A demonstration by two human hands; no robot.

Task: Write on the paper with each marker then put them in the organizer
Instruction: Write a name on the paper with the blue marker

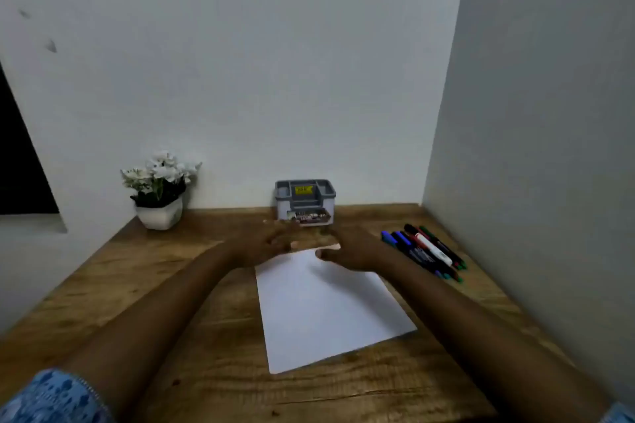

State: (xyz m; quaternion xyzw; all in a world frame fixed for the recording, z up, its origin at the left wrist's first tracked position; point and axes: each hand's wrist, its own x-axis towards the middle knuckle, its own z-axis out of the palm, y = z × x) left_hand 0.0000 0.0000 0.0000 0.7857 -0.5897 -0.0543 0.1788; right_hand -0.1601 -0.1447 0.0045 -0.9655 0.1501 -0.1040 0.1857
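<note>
Starting stage, by the look of it: the paper (pixel 326 306) is blank with no ink visible and lies slightly skewed mid-table. The markers (pixel 426 252) are all bunched flat on the wood at right, none picked up. The organizer (pixel 305 203) stands against the back wall with no marker showing in it. So I judge all writing and all stowing is left to do. The left hand (pixel 264 244) and right hand (pixel 350 251) reach over the paper's far edge, just before the organizer, fingers loosely spread, gripping nothing; blur hides any contact with the paper. The wooden table (pixel 137 302) is brown and grainy, in a corner of plain white walls (pixel 309 62). Potted white flowers (pixel 159 189) sit back left, with a dark opening (pixel 17 165) far left.
</note>
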